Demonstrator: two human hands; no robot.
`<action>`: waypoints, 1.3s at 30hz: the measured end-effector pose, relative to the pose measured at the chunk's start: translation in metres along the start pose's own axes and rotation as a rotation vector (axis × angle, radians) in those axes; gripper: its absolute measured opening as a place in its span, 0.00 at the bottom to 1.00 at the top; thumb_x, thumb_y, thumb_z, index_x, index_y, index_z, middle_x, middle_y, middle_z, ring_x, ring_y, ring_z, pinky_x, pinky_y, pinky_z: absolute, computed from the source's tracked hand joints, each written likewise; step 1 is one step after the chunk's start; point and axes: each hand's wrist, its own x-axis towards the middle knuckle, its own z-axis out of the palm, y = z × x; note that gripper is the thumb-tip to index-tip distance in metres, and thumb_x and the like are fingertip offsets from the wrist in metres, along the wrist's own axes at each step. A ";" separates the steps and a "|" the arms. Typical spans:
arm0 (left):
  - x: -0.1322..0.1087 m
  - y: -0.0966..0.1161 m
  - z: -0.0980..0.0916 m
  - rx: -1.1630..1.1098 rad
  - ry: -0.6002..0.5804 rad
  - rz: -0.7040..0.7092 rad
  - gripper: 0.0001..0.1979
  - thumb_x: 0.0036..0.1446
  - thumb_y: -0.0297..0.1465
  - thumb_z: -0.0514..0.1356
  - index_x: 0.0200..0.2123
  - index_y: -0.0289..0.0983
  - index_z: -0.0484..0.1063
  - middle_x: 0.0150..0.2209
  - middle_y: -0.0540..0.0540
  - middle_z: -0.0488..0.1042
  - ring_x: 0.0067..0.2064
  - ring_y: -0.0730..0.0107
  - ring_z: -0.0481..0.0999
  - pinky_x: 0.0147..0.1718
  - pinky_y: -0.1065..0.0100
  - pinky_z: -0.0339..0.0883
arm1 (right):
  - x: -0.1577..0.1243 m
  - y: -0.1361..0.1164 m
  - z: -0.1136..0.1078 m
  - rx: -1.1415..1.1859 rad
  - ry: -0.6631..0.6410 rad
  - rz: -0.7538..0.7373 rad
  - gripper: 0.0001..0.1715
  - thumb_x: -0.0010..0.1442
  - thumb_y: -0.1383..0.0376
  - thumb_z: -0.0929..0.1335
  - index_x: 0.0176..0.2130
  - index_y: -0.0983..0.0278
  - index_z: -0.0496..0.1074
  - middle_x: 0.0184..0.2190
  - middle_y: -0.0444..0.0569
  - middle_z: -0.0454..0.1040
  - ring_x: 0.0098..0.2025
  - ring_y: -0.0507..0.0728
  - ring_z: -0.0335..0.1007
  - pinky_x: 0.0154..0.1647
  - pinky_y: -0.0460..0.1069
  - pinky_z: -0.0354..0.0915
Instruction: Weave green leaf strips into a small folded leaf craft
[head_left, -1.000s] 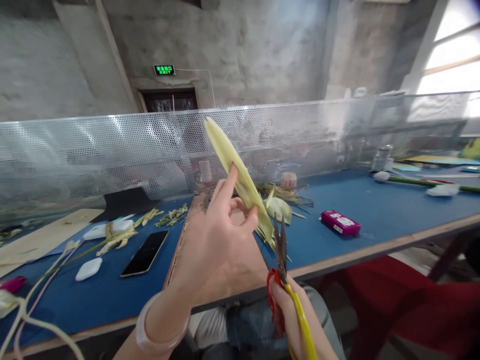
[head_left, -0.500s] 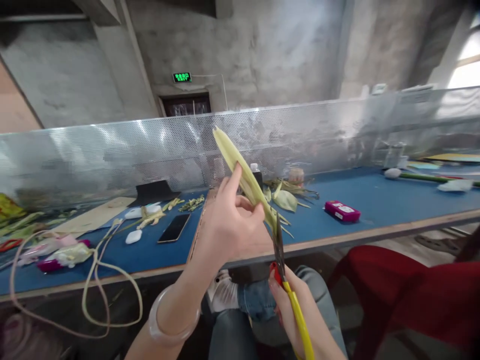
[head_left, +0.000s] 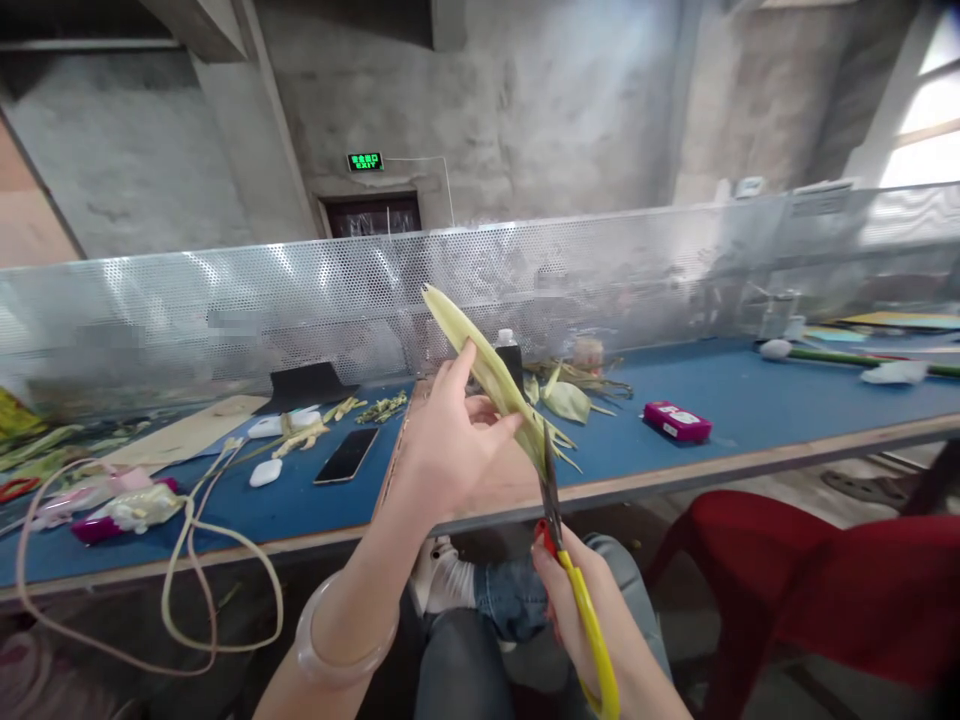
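My left hand (head_left: 450, 440) pinches a long, pale yellow-green leaf-like piece (head_left: 461, 328), pointed at its upper end and split into strips at its lower end. The piece slants from upper left to lower right above the table edge. Scissors (head_left: 589, 625) with yellow and red handles are in my right hand (head_left: 592, 610), fingers closed around the grips. Their blades (head_left: 551, 485) point up and meet the lower end of the piece; whether they cut into it I cannot tell. A bangle circles my left wrist.
On the blue table (head_left: 735, 400) lie a phone (head_left: 346, 456), a white case (head_left: 265, 473), a magenta box (head_left: 677, 421) and pale leafy scraps (head_left: 568, 402). Looped cord (head_left: 279, 600) hangs over the front edge at left. A perforated metal screen (head_left: 337, 290) stands behind; a red chair (head_left: 780, 570) is at right.
The leaf-like piece has come down a little in my left hand. My right hand and the scissors have shifted slightly left, the blades staying at its lower end.
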 end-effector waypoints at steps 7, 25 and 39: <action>0.005 -0.006 -0.002 0.060 -0.062 -0.079 0.48 0.39 0.29 0.70 0.63 0.41 0.52 0.46 0.41 0.69 0.38 0.61 0.76 0.36 0.58 0.77 | -0.002 0.004 0.000 0.023 -0.057 -0.001 0.15 0.57 0.54 0.60 0.26 0.61 0.58 0.16 0.38 0.56 0.20 0.50 0.57 0.19 0.44 0.55; -0.007 -0.012 -0.002 0.269 -0.024 0.061 0.47 0.42 0.34 0.68 0.64 0.44 0.49 0.51 0.42 0.60 0.38 0.67 0.73 0.35 0.63 0.74 | -0.006 0.019 0.009 0.150 -0.186 0.085 0.14 0.60 0.56 0.58 0.27 0.62 0.58 0.15 0.37 0.55 0.17 0.48 0.51 0.19 0.44 0.53; -0.015 -0.017 -0.003 0.401 0.039 0.198 0.44 0.43 0.30 0.68 0.62 0.43 0.52 0.42 0.45 0.63 0.35 0.68 0.71 0.30 0.69 0.71 | -0.006 0.024 0.019 0.057 -0.127 0.102 0.20 0.59 0.49 0.58 0.26 0.61 0.59 0.14 0.38 0.56 0.18 0.50 0.53 0.18 0.44 0.52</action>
